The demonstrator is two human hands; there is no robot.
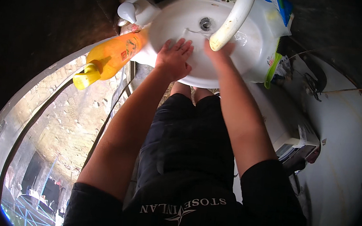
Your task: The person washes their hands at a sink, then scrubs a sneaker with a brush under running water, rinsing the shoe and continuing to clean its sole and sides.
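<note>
A white ceramic washbasin point(201, 63) lies in front of me, its metal drain point(205, 24) toward the far side. My left hand point(174, 58) is over the near left part of the bowl, back of the hand up, fingers apart and holding nothing visible. Beneath the curved white faucet spout point(230, 23) is my right hand point(219, 53), blurred and partly hidden by the spout's end. Its fingers cannot be made out. A thin pale strand or streak point(197, 32) runs across the bowl between the hands and the drain.
On the left rim stand an orange pump bottle point(113, 53) with a yellow top and a white pump bottle point(141, 11). A blue packet point(282, 7) and a green-handled comb or brush point(271, 72) sit at the right edge. A window point(71, 113) is at left.
</note>
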